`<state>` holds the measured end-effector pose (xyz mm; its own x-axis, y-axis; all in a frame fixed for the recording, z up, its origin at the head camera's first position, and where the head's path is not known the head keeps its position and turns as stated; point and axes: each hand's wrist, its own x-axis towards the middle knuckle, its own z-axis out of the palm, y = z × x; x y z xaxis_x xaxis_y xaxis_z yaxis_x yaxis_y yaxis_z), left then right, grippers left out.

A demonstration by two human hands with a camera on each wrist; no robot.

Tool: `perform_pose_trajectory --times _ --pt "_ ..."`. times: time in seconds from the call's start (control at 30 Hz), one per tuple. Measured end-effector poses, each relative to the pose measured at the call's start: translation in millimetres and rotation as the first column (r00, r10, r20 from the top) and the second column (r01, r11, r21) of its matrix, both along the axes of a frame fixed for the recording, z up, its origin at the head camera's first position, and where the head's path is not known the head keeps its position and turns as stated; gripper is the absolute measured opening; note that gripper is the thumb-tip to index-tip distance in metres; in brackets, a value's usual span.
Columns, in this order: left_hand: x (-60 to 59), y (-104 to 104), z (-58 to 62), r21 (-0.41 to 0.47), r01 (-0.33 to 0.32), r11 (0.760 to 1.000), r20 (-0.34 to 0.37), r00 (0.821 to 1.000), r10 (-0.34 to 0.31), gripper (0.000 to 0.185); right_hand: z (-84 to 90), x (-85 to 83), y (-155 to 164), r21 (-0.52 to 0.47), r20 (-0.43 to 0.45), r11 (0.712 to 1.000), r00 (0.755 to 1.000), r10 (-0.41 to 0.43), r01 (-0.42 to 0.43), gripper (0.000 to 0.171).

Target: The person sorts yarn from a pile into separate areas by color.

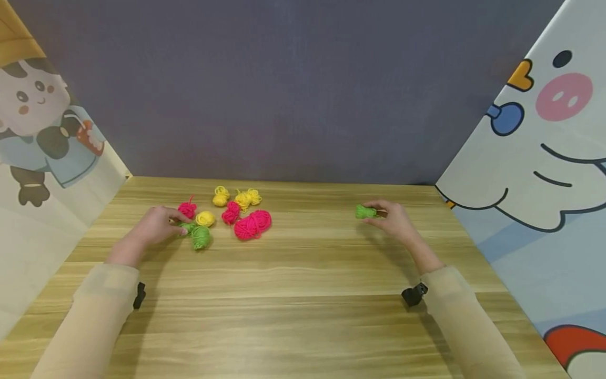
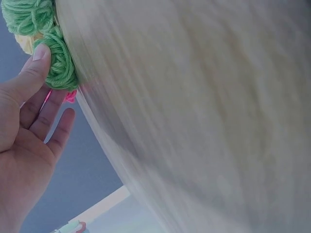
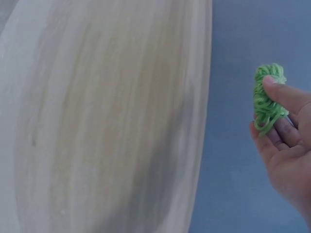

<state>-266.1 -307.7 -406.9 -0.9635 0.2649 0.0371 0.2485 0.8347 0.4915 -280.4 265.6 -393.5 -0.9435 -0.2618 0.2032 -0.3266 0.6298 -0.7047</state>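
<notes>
At the left of the table my left hand point(image 1: 158, 225) pinches a small green ball of yarn point(image 2: 60, 65), thumb on its near side and fingers behind it. Against that ball lies another green yarn ball point(image 1: 201, 238), with a yellow ball point(image 1: 205, 219) and a pink one point(image 1: 187, 209) close by. Over on the right, my right hand point(image 1: 394, 221) holds a small green yarn bundle point(image 3: 268, 99) between thumb and fingers. In the right wrist view this bundle shows loose loops at its lower end.
Beside the left group lie a large pink skein point(image 1: 253, 225), a smaller pink ball point(image 1: 231, 212) and yellow yarn balls point(image 1: 220, 196). A dark grey panel point(image 1: 284, 95) stands along the table's back edge. Printed panels point(image 1: 530, 179) flank the wooden table point(image 1: 293, 305).
</notes>
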Motion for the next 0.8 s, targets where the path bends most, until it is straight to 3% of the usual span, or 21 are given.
perform_pose_trajectory --times 0.5,0.8 --pt "-1.0 -1.5 -1.0 -0.012 0.006 1.000 -0.012 1.000 -0.007 0.024 -25.2 -24.6 26.9 0.075 0.085 0.995 0.994 -0.070 0.064 0.043" --pt "-0.3 -0.6 -1.8 0.000 0.003 1.000 -0.019 1.000 -0.003 0.023 -32.8 -33.2 38.2 0.138 0.087 0.989 0.994 -0.061 0.049 0.042"
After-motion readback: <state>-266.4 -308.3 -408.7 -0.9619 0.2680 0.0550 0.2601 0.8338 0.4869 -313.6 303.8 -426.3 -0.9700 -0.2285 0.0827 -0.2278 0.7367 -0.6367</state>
